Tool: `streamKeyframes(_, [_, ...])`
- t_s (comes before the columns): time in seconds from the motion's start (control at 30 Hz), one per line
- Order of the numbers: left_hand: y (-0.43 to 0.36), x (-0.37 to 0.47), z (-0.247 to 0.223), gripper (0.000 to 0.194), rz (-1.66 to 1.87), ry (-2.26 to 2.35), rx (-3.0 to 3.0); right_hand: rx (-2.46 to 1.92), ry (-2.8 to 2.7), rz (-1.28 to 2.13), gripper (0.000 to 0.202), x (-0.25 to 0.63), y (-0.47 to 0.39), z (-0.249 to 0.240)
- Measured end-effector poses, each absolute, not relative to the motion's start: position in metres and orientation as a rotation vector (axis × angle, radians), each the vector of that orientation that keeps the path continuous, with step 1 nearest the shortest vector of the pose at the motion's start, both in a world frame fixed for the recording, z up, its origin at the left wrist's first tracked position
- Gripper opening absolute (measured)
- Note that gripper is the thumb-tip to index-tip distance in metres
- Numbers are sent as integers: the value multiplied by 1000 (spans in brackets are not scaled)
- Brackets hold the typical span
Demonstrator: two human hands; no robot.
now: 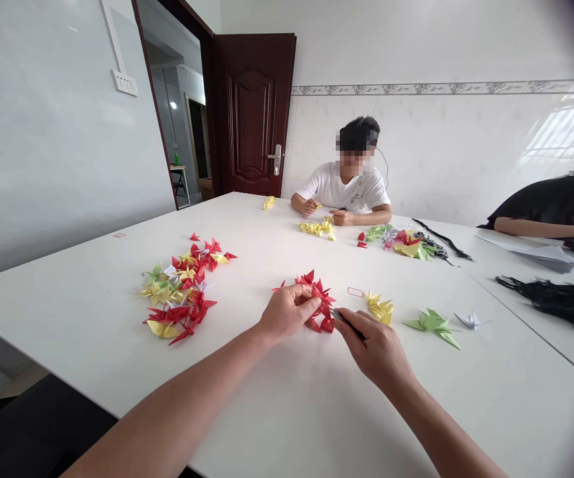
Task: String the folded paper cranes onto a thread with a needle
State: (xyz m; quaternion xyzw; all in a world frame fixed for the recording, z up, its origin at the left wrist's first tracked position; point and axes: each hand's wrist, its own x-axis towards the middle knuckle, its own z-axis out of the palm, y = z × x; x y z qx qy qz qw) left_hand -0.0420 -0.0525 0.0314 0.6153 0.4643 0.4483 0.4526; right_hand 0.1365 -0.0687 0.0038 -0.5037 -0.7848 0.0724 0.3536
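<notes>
My left hand [287,312] is closed, thumb against fingers, on a red paper crane at the edge of a cluster of red paper cranes [323,299] in the middle of the table. In my right hand [379,345] is a slim dark tool [351,323] with a grey tip; its exact kind is unclear. The tip reaches the cluster, close to my left thumb. Right of the cluster lie yellow paper cranes [379,308], then green ones [432,324] and a white one [472,320]. A mixed pile of paper cranes [185,285] spreads out on the left.
The white table [277,405] fills the lower view. Across it, a person in a white shirt [349,189] handles yellow paper, near more folded cranes [409,242]. Another person in black [541,206] leans in at the right. Black straps [561,305] lie on the right side.
</notes>
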Motion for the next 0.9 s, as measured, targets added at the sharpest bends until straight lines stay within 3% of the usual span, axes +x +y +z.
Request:
streamKeyframes(0.3, [-17, -79, 26, 20, 1423, 1477, 1573, -1436, -2003, 197, 33, 145, -60, -2])
streamKeyframes(0.9, [-20, -79, 18, 27, 1153, 1650, 1901, -1425, -2077, 184, 35, 151, -52, -17])
